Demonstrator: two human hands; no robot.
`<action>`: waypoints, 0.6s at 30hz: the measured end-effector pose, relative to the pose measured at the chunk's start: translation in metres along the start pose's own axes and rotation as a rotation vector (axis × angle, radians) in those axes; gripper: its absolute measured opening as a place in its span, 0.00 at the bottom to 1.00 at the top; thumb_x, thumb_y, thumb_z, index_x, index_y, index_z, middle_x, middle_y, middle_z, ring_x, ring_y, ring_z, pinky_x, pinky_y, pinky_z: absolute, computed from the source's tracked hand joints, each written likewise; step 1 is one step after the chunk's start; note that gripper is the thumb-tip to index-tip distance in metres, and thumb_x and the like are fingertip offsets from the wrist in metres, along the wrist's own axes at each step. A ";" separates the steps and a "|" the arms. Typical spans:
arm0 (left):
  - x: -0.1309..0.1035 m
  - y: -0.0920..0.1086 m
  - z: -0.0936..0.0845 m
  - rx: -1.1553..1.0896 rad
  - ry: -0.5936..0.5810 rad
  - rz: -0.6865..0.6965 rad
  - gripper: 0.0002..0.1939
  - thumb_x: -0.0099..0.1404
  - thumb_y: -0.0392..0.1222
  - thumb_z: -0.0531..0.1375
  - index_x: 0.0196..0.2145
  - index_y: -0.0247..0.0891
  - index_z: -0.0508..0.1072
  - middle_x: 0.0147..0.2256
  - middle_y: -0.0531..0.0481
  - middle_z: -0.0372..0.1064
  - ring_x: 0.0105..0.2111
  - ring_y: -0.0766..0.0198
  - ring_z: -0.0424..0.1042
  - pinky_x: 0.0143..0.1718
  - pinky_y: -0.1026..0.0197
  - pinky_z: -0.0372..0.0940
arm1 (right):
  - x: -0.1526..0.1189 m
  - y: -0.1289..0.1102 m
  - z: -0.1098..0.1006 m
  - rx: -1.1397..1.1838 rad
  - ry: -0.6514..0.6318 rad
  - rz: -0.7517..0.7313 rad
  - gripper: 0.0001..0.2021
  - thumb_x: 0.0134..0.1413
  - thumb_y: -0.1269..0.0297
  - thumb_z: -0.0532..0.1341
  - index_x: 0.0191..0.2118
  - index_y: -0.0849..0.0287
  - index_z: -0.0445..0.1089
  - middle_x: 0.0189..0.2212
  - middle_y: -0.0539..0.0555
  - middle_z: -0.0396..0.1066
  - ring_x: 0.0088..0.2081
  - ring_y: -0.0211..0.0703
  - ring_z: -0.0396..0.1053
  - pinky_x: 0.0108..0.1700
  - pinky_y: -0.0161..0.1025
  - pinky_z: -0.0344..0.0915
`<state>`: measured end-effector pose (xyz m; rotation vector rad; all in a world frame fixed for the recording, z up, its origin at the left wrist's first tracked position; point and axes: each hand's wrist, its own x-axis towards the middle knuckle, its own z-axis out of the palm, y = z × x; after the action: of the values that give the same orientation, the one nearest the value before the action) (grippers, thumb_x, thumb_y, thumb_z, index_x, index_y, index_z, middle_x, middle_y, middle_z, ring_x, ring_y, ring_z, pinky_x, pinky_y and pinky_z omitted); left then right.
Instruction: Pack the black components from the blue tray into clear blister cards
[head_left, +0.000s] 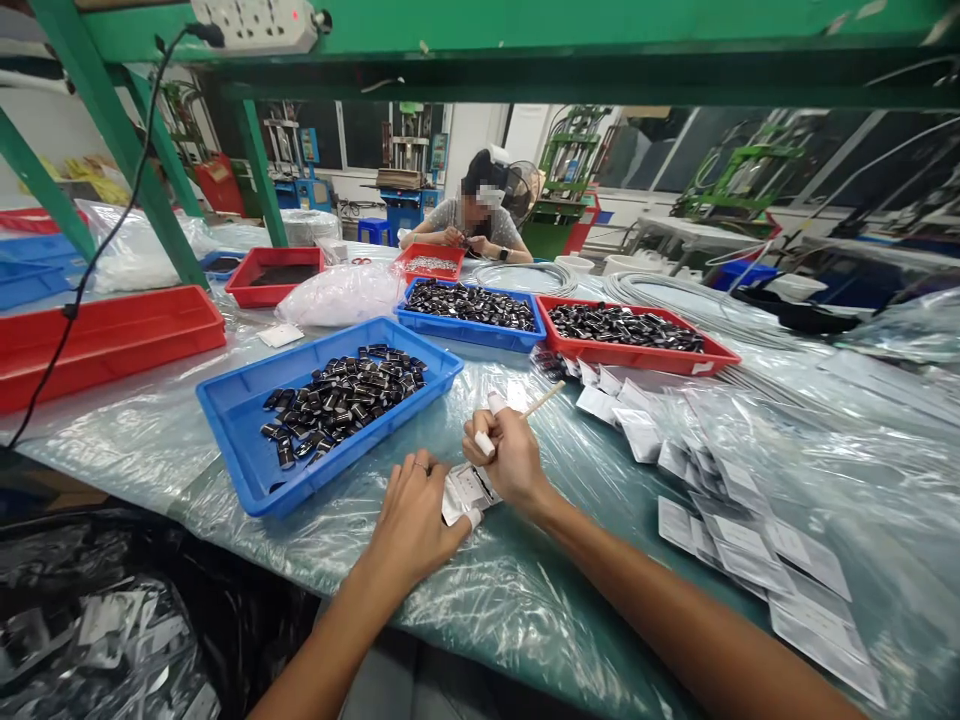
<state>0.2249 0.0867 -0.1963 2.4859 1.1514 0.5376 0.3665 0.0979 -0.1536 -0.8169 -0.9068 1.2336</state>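
Observation:
My left hand (411, 515) presses a small silver-and-white packet (466, 490) onto the plastic-covered table, thumb along its near edge and fingers at its left side. Just right of it, my right hand (510, 450) is closed around a thin wooden stick (546, 397), whose upper end points up and right. White covers sit on some of my fingertips. The stick's lower end is hidden by the right hand, which is over the packet's right edge. Beyond my left hand, a blue tray (244, 450) holds many small black cylindrical pieces (337, 400).
Several flat packets (750, 540) lie spread to the right. Behind stand a second blue tray (472, 335) and a red tray (637, 355) of black parts. An overhead green beam (525, 50) crosses above. Opposite sits a person (476, 215). A black bag (112, 630) is lower left.

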 end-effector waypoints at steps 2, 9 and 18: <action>0.000 -0.001 0.002 -0.002 0.011 0.007 0.19 0.62 0.46 0.58 0.50 0.39 0.66 0.43 0.43 0.62 0.45 0.49 0.63 0.45 0.48 0.60 | 0.002 0.009 0.000 -0.020 0.014 -0.042 0.28 0.55 0.49 0.59 0.11 0.58 0.51 0.11 0.44 0.42 0.14 0.29 0.39 0.19 0.35 0.36; 0.000 -0.001 0.005 0.008 0.005 -0.014 0.17 0.61 0.45 0.58 0.47 0.39 0.66 0.43 0.43 0.62 0.46 0.48 0.63 0.47 0.46 0.59 | -0.002 0.017 -0.001 -0.128 -0.081 0.078 0.27 0.55 0.48 0.58 0.12 0.58 0.53 0.11 0.44 0.43 0.14 0.30 0.40 0.18 0.34 0.36; -0.006 0.002 0.004 0.036 0.038 -0.022 0.21 0.61 0.49 0.58 0.51 0.39 0.66 0.46 0.41 0.63 0.48 0.46 0.64 0.48 0.45 0.59 | -0.016 -0.017 -0.004 -0.094 -0.215 0.282 0.25 0.58 0.53 0.56 0.13 0.58 0.53 0.12 0.42 0.41 0.14 0.29 0.35 0.19 0.34 0.34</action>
<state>0.2245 0.0801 -0.1995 2.5002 1.2114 0.5655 0.3755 0.0798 -0.1416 -0.9216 -1.0539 1.5558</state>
